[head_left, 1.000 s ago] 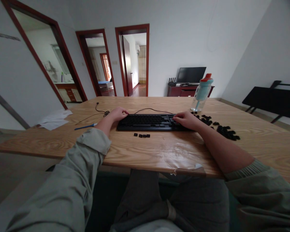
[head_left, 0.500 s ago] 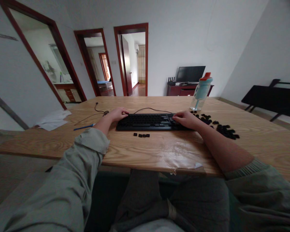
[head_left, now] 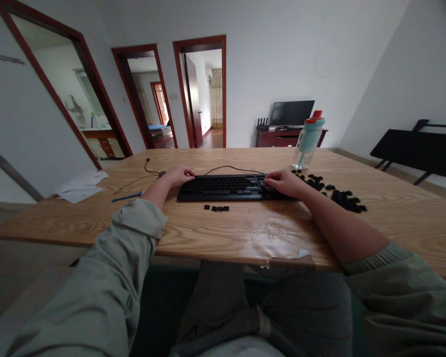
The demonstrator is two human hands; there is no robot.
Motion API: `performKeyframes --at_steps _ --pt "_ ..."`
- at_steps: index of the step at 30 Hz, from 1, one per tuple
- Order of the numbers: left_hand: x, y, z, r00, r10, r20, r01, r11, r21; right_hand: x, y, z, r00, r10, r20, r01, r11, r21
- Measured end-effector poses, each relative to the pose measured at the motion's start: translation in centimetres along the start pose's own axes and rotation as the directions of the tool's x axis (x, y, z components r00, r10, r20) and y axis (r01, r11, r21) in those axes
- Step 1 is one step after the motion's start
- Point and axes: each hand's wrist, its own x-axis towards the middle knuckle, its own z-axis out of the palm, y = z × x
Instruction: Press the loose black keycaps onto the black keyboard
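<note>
A black keyboard [head_left: 223,187] lies flat on the wooden table in front of me. At its far left corner, my left hand [head_left: 179,175] grips the edge with thumb and fingers. My right hand [head_left: 284,183] is over the number pad end, fingers pinched together at the keys; whatever is between the fingertips is hidden. A few loose black keycaps [head_left: 220,208] lie in a short row just in front of the keyboard. To the right of my right hand, many more black keycaps [head_left: 345,200] are scattered in a pile.
Behind the keycap pile stands a clear water bottle [head_left: 305,144] with a red lid. Left of the keyboard are a blue pen-like tool [head_left: 128,197], a thin black cable [head_left: 156,173] and white papers [head_left: 81,186]. The wooden table [head_left: 208,233] has a peeling clear film near its front edge.
The view has shifted very slightly. Both hands stay at the same places on the keyboard, and the loose keycaps have not moved.
</note>
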Motion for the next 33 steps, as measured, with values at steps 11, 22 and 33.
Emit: performKeyframes --at_steps 11,22,33 --pt "-0.2 0.3 -0.5 1.000 -0.009 -0.007 0.009 1.000 -0.017 0.1 0.1 0.0 1.000 -0.007 -0.007 0.007 1.000 -0.011" --pt "-0.4 0.0 0.5 0.997 -0.045 -0.069 0.029 0.975 -0.220 0.2 0.4 0.2 1.000 0.011 -0.011 -0.011 1.000 0.007" --pt "-0.4 0.6 0.1 0.999 -0.011 -0.033 0.007 0.993 -0.122 0.0 -0.1 -0.1 1.000 0.015 -0.009 -0.015 1.000 0.001"
